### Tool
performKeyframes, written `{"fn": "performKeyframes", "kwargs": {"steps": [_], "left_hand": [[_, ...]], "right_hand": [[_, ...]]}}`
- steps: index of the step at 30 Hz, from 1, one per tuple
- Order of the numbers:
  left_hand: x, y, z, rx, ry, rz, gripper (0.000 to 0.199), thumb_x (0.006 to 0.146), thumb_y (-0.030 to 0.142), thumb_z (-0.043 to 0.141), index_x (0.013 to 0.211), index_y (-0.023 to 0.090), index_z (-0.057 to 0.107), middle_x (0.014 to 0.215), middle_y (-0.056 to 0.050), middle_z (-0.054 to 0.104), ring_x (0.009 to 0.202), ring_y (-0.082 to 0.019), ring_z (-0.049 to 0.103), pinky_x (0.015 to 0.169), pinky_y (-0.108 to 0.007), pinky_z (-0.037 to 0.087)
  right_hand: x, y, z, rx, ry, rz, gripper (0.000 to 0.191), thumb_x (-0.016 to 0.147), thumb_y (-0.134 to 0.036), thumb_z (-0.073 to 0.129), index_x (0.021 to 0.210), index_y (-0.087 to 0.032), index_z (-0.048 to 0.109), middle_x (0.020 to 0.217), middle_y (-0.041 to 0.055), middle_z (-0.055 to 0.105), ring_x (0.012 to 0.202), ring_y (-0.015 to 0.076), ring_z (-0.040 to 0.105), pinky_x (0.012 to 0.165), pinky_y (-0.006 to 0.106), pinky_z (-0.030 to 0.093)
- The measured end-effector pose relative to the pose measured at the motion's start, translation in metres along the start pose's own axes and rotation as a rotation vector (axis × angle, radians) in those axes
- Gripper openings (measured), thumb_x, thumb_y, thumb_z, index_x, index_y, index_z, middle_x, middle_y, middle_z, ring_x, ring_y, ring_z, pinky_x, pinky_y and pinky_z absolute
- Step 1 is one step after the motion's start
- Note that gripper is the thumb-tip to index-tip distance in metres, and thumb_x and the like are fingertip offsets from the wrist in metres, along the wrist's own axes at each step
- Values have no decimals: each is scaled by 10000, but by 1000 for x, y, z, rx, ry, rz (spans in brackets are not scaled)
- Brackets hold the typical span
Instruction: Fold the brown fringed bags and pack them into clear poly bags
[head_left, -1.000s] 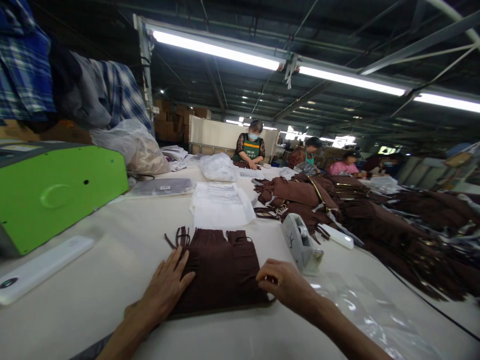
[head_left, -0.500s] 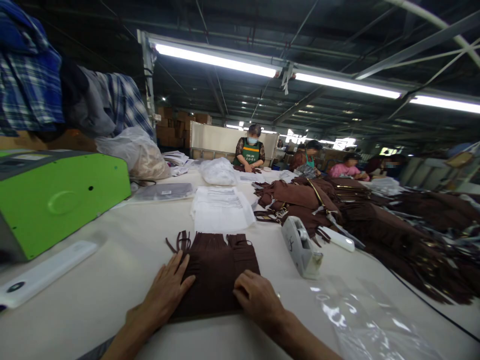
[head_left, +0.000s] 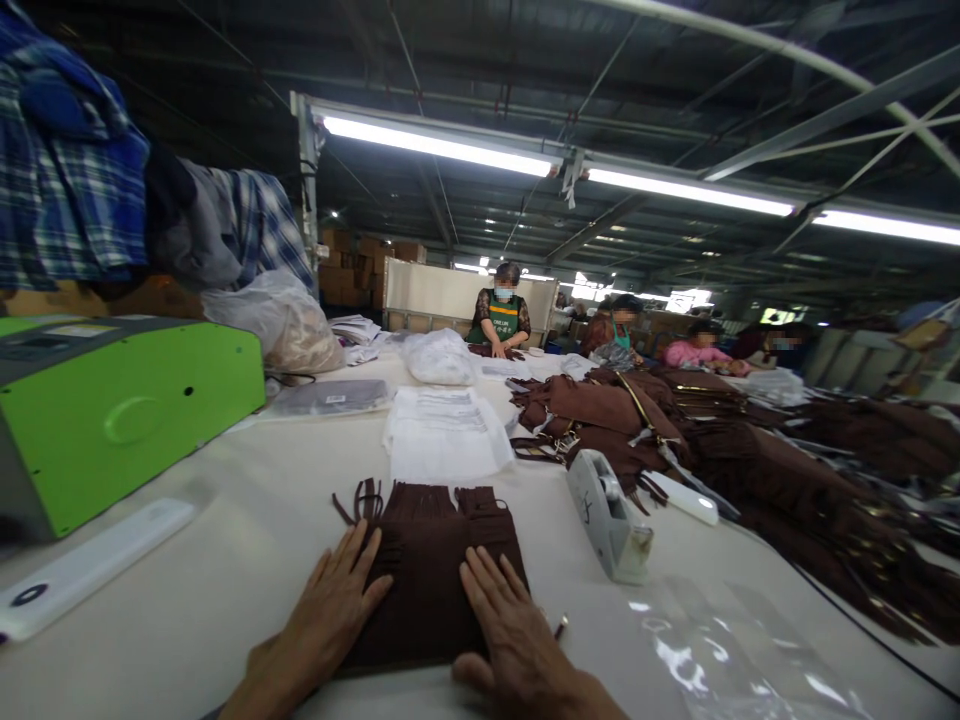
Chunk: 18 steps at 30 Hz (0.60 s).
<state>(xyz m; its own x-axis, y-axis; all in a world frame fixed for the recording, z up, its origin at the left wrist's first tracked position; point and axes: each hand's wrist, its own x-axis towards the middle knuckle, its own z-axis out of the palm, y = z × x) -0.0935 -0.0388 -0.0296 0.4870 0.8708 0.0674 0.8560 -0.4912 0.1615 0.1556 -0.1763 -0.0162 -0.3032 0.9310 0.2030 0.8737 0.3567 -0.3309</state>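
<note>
A dark brown fringed piece [head_left: 431,580] lies flat on the pale table, its cut strips pointing away from me. My left hand [head_left: 337,600] rests on its left edge with fingers stretched out. On the right part, my right hand [head_left: 506,620] lies flat, fingers extended and thumb apart. Thin loose strips [head_left: 367,498] curl out at the far left corner. Just right of my right hand, a small metallic bit [head_left: 561,626] shows on the table.
A tape dispenser [head_left: 611,515] and clear plastic bags [head_left: 735,650] are on the right. Brown bags [head_left: 600,415] are piled behind. White sheets [head_left: 446,432] lie ahead, a green machine [head_left: 142,405] at left. A person in an apron [head_left: 501,315] works across the table.
My right hand has opened from curled fingers to flat, spread ones on the brown piece. My left hand stays in place on it. The whole view has shifted slightly.
</note>
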Motion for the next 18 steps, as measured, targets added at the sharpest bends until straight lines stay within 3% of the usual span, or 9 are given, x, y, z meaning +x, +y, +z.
{"fn": "performKeyframes", "kwargs": {"steps": [4,7,12,18], "left_hand": [[3,-1,3,-16,20,-1,616,915,486,350,1451,183,331,1553,-102,188,1432,-278,166,1148,-516,185],[8,-1,8,-53,31,45,644,917,509,369,1445,142,339,1546,-131,200,1432,-289,150,1154,-473,206],[7,8,8,-72,21,99,677,929,532,361,1449,102,309,1540,-151,214,1431,-303,129,1163,-444,208],[-14,18,20,-35,-3,110,695,915,583,373,1466,182,236,1533,-108,211,1417,-305,213,1136,-494,270]], "right_hand": [[8,-5,-20,98,9,140,707,952,-554,355,1504,-144,189,1568,96,151,1450,259,112,1184,491,130],[20,0,-27,104,49,285,704,963,-552,308,1491,-94,225,1564,117,161,1451,260,102,1187,485,109],[29,9,-9,14,9,326,741,941,-578,345,1480,-76,259,1559,128,183,1446,275,133,1184,482,144],[12,20,8,-71,14,259,721,942,-584,337,1488,-123,245,1555,112,177,1434,298,161,1160,503,229]]}}
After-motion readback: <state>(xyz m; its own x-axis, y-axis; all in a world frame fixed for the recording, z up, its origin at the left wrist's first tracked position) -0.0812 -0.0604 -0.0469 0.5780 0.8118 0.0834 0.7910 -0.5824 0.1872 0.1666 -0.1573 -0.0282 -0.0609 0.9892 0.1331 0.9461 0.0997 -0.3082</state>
